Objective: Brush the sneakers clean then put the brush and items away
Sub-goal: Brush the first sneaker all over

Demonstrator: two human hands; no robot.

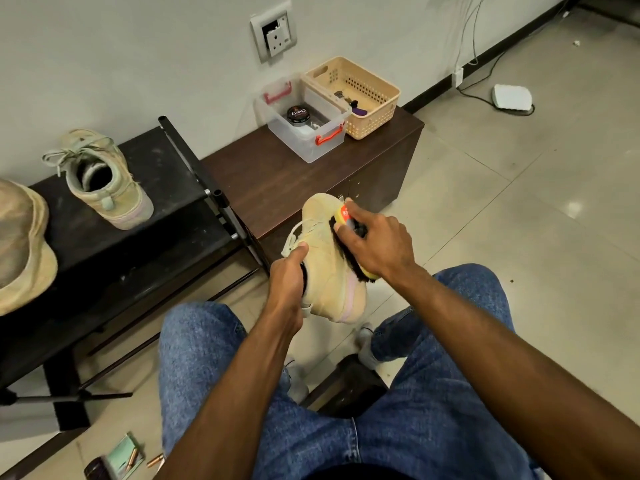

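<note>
A tan sneaker (327, 268) is held up above my knees. My left hand (289, 275) grips it at the collar, fingers inside the opening and thumb on the tongue. My right hand (375, 239) holds a yellow-backed brush (341, 216) with black bristles pressed against the sneaker's right side. The second tan sneaker (107, 181) stands on the black shoe rack (166, 161) at the left, heel toward me. A clear plastic box (304, 119) with red latches sits on the dark wooden cabinet (263, 181) and holds a round polish tin (298, 115).
A beige perforated basket (360, 95) with small items stands right of the clear box. A tan hat (20, 244) lies on the rack's left end. A wall socket (275, 32), cables and a white device (512, 97) are on the tiled floor. Small items lie by my left leg.
</note>
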